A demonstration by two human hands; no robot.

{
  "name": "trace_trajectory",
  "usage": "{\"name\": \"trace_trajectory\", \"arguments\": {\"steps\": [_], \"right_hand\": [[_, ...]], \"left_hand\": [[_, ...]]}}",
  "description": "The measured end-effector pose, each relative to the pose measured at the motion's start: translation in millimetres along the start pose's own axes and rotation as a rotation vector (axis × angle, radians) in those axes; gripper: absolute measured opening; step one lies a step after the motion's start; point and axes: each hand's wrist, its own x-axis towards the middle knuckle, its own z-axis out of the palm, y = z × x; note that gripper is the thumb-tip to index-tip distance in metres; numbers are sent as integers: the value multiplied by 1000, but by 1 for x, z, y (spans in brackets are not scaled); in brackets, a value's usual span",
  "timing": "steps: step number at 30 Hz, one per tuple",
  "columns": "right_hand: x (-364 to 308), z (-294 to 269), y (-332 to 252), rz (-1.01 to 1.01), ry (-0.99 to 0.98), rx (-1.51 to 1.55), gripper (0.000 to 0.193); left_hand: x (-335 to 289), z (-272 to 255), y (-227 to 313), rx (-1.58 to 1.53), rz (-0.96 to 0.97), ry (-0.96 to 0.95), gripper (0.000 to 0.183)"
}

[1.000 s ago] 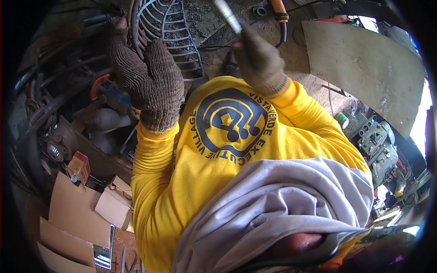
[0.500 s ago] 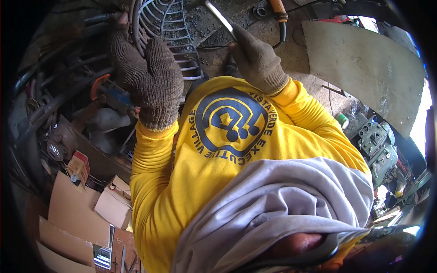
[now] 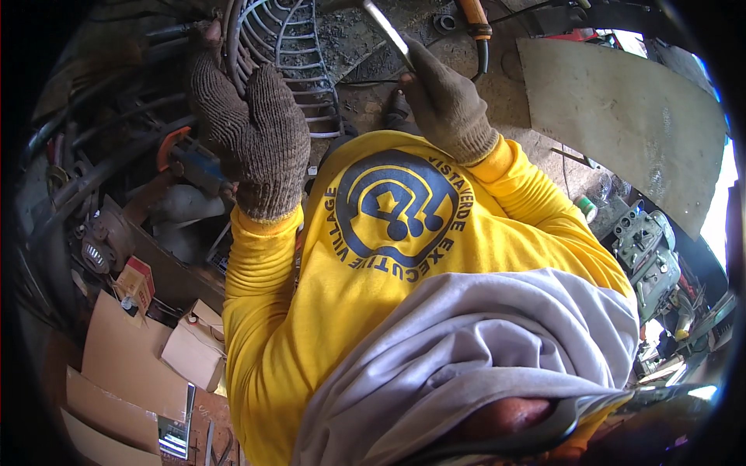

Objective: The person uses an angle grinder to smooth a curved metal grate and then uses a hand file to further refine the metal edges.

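My left hand (image 3: 256, 128), in a brown knitted glove, grips the thick curved rim of a metal grille (image 3: 299, 67) near the top left. The grille has several bent rods fanning out between curved bars. My right hand (image 3: 451, 105), gloved the same way, is closed around the shiny metal handle of a hammer (image 3: 386, 29), right of the grille. The hammer's dark head is mostly cut off by the upper edge, so I cannot tell whether it touches anything.
A tool with an orange handle (image 3: 474, 15) lies beyond my right hand. At right are a large metal sheet (image 3: 622, 116) and a grey-green machine part (image 3: 649, 248). Cardboard (image 3: 132, 357), a small box (image 3: 196, 349) and an orange-and-blue tool (image 3: 190, 159) sit at left.
My right hand and the hammer have shifted slightly to the right. My left hand stays on the grille, which has barely moved.
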Motion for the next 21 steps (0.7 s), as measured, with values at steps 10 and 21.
{"name": "trace_trajectory", "arguments": {"steps": [10,21], "right_hand": [[-3,4,0,62,-6,120,46],[2,-3,-13,322,-119,200,47]], "left_hand": [[0,3,-1,-21,-16,27,53],[-1,1,7,23,-113,23,54]]}}
